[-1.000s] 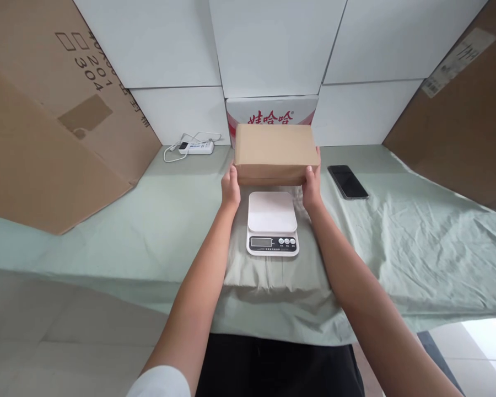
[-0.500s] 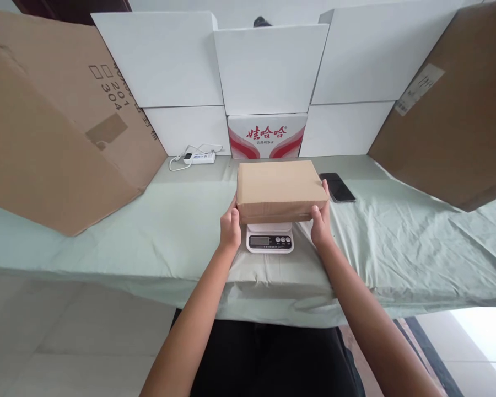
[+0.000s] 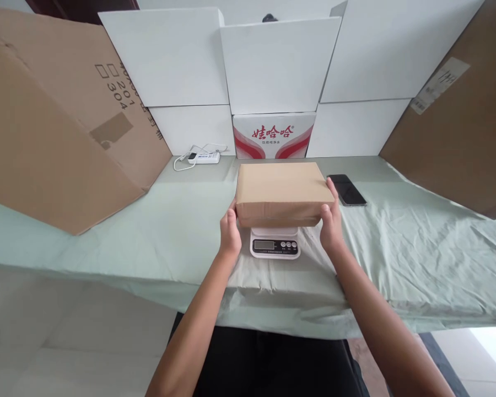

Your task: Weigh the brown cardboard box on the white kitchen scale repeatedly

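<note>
Head view, left to right. A large brown cardboard sheet (image 3: 53,127) printed with "201" and "304" leans at the far left, its lower edge on the green cloth-covered surface (image 3: 149,231). Behind it, white boxes (image 3: 169,60) are stacked along the back, and a white power strip (image 3: 204,157) with its cord lies just in front of them. The left hand (image 3: 230,234) presses its fingers against the left end of a plain brown cardboard box (image 3: 281,193); the box sits level over the platform of a white digital kitchen scale (image 3: 275,243), whose display and buttons show below the box's front edge. Behind the box stands a white carton with red Chinese lettering (image 3: 273,134). The right hand (image 3: 331,223) grips the box's right end, so both hands clamp it between them. A dark smartphone (image 3: 347,190) lies just right of the box, and another brown cardboard sheet (image 3: 458,121) leans at far right.
</note>
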Motion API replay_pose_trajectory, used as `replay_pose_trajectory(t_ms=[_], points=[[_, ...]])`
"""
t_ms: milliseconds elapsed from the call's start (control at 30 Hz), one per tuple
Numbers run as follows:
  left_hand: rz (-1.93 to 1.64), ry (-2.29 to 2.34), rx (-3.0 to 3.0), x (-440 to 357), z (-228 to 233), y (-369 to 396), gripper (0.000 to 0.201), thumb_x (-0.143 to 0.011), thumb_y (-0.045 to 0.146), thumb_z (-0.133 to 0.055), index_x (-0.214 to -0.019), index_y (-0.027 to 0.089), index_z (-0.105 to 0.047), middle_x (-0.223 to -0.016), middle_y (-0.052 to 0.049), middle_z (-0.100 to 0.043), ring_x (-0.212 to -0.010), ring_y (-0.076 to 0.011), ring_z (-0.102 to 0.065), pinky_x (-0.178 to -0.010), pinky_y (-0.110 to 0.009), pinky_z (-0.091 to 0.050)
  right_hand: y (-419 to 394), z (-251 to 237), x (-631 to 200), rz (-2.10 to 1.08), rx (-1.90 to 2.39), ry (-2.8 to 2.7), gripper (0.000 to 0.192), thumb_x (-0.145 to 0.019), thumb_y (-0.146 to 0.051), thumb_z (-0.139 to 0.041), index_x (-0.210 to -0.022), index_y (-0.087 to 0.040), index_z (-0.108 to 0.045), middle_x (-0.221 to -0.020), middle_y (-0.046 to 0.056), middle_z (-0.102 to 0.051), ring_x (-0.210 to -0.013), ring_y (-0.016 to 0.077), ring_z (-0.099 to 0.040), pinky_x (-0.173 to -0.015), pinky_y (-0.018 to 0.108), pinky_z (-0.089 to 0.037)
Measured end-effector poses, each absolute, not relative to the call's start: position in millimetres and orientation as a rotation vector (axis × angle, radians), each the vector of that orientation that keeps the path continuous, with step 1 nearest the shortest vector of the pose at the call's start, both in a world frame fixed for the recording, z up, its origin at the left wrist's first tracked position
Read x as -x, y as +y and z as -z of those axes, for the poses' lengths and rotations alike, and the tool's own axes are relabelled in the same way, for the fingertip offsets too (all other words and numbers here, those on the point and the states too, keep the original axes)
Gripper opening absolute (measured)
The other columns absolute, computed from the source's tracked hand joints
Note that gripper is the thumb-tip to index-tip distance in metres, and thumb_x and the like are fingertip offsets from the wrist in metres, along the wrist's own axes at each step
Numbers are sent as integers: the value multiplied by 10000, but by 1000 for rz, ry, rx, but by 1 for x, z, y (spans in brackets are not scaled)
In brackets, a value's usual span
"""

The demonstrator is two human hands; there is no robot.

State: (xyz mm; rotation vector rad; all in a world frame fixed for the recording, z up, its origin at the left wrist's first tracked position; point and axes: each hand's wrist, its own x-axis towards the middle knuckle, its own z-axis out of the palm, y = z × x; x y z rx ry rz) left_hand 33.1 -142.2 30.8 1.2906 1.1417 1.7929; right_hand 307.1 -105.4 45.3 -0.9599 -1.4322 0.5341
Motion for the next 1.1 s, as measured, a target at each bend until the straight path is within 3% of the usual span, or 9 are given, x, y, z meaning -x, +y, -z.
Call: replay_pose_trajectory(t_ms=[233, 533, 900, 1100], points=[[-1880, 959, -1241, -20, -73, -76, 957, -949, 1031, -459, -1389, 256, -806, -1463, -140, -834, -1569, -367, -689, -1277, -459, -580, -53, -89, -297, -533, 833, -1472, 984, -1007, -914, -545, -1843, -434, -350, -1952, -18, -385, -1875, 364, -228, -1542, 629, -203], [-1824, 1012, -1111, -19, -24, -2, 1017, -818, 1099, -568, -1308, 240, -809, -1542, -161, -803, -1575, -392, -680, -1314, -513, -563, 18, -28, -270, -793, 853, -1274, 1327, -807, -984, -685, -1881, -352, -229, -1970, 47, -338, -1861, 357, -269, -1546, 620, -164], [-1676, 1125, -1096, -20, -3, 4, 925, -933, 1045, -471, -1276, 249, -795, -1417, -133, -842, -1461, -356, -750, -1222, -463, -614, 22, -13, -277, -791, 964, -1288, 1095, -879, -919, -656, -1783, -360, -394, -1922, 60, -416, -1824, 356, -333, -1537, 640, -179], [-1609, 1136, -1091, -18, -3, 3, 868, -1003, 974, -453, -1376, 258, -774, -1575, -138, -775, -1582, -352, -672, -1315, -475, -555, 25, -15, -279, -757, 988, -1340, 1126, -858, -922, -666, -1794, -365, -381, -1928, 52, -402, -1846, 375, -265, -1543, 652, -132]])
